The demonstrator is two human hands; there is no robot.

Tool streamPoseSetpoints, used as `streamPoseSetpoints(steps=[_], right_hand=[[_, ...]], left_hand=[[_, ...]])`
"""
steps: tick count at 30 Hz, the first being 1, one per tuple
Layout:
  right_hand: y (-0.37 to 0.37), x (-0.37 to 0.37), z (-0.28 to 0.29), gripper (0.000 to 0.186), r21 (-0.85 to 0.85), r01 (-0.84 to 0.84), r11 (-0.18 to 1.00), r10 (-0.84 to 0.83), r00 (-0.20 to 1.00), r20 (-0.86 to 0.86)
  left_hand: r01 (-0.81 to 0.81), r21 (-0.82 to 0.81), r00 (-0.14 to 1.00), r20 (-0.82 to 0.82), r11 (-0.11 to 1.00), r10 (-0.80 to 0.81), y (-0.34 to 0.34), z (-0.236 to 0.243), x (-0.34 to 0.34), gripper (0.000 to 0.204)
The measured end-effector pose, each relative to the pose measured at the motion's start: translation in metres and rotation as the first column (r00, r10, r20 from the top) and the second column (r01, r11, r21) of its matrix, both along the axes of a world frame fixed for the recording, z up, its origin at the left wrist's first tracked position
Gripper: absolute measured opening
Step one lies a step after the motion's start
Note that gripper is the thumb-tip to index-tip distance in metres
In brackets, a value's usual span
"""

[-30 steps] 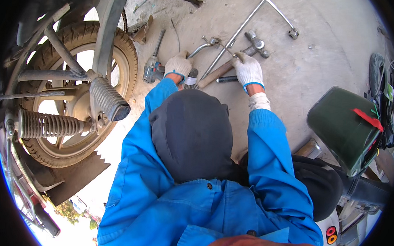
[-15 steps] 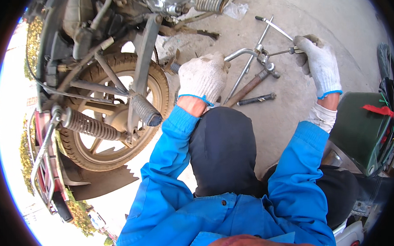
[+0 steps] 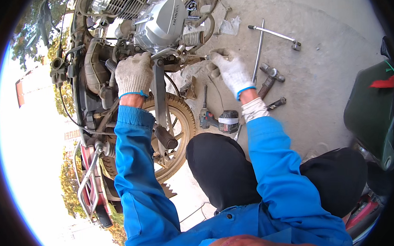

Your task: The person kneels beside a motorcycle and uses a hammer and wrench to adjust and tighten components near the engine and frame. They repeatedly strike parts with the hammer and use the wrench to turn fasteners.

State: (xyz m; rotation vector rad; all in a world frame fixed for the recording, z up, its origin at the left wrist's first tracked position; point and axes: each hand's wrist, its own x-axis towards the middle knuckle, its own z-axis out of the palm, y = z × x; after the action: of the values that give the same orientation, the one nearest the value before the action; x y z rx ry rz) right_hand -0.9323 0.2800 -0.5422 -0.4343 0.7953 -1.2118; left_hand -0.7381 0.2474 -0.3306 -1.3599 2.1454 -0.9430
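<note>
On my head view, left hand (image 3: 134, 75) closed around a bent silver lever (image 3: 163, 52) just beside the motorcycle engine (image 3: 161, 26) — right hand (image 3: 230, 69) pinching a slim tool (image 3: 206, 57), cordless driver (image 3: 205, 117) and hammer (image 3: 271, 75) on the floor (image 3: 321, 79).

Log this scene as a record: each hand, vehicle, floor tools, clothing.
Left hand: gloved, closed on a curved metal lever
Right hand: gloved, pinching a slim tool, mostly hidden
Vehicle: motorcycle with silver engine cover and dusty wheel
Floor tools: hammer, cordless power tool, long metal rod, black-gripped wrench
Clothing: blue jacket, black trousers
</note>
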Motion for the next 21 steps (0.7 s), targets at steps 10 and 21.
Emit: streamPoseSetpoints(steps=[10, 21], right_hand=[[-0.019, 0.037, -0.004, 0.028, 0.018, 0.089, 0.996, -0.09, 0.993, 0.074], [-0.016, 0.041, -0.006, 0.027, -0.025, 0.076, 0.997, -0.074, 0.995, 0.064]], left_hand=[[0.026, -0.032, 0.997, 0.08, 0.999, -0.023, -0.033, 0.0, 0.017, 0.016], [-0.014, -0.002, 0.994, 0.113, 1.0, 0.014, -0.027, 0.01, 0.011, 0.028]])
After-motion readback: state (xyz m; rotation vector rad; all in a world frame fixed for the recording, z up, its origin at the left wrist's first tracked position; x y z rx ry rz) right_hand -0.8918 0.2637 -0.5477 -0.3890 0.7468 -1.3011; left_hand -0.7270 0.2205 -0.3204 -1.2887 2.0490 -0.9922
